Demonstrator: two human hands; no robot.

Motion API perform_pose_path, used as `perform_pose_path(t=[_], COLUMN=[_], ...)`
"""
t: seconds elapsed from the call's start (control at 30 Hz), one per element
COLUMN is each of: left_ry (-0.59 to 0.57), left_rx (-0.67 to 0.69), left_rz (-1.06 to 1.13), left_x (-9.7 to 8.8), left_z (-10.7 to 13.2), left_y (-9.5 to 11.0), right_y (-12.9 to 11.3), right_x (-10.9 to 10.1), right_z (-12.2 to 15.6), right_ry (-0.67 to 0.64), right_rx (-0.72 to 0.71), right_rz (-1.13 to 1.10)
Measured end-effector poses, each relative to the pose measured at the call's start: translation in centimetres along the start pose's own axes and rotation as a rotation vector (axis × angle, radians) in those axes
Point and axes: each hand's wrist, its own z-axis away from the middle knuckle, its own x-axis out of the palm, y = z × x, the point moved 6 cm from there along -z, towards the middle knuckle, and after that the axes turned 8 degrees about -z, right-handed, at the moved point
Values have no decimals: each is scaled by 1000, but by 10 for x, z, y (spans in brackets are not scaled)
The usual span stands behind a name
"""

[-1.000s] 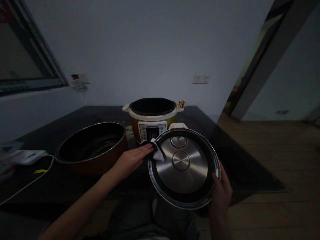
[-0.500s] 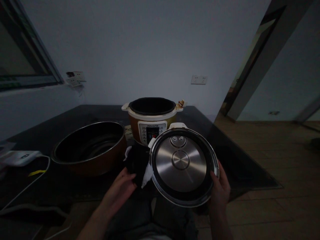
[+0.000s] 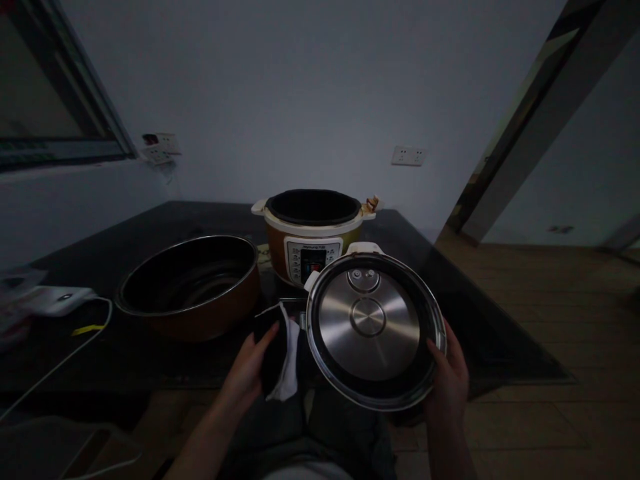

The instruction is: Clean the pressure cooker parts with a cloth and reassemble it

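My right hand [image 3: 449, 377] grips the right rim of a round pressure cooker lid [image 3: 369, 320], its steel underside turned up toward me. In my left hand [image 3: 253, 363] is a folded black and white cloth [image 3: 283, 353], pinched with the thumb on top, a little left of the lid and apart from it. Behind the lid stands the electric pressure cooker [image 3: 315, 233], lidless, with a dark opening and a front control panel. To the left sits a brown inner pot [image 3: 193, 310] with a black inside, tilted or seen at an angle.
All stands on a dark table [image 3: 400, 230] against a wall. At the left lie a white power strip [image 3: 63, 300] with a cable and a plastic bag [image 3: 20, 280]. A wall socket [image 3: 409, 156] is behind the cooker; a doorway opens at the right.
The cloth in my left hand has swung up and turned, showing its white side edge. The camera view has shifted slightly; my right hand still holds the lid.
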Motion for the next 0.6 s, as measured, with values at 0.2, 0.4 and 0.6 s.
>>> perform_pose_path(t=[0.2,0.4,0.6], left_ry=[-152,-137,-173], left_rx=[66,116,265], left_rz=[-128,-293,-473], left_x=[6,9,25], left_z=[-2,-7,-12], left_y=[11,10,8], right_y=[-1,0,-5], right_x=[-3,-4,0], right_z=[-2,-3,0], right_ry=[28,62,47], right_rx=[29,34,-26], right_rz=[-1,12,30])
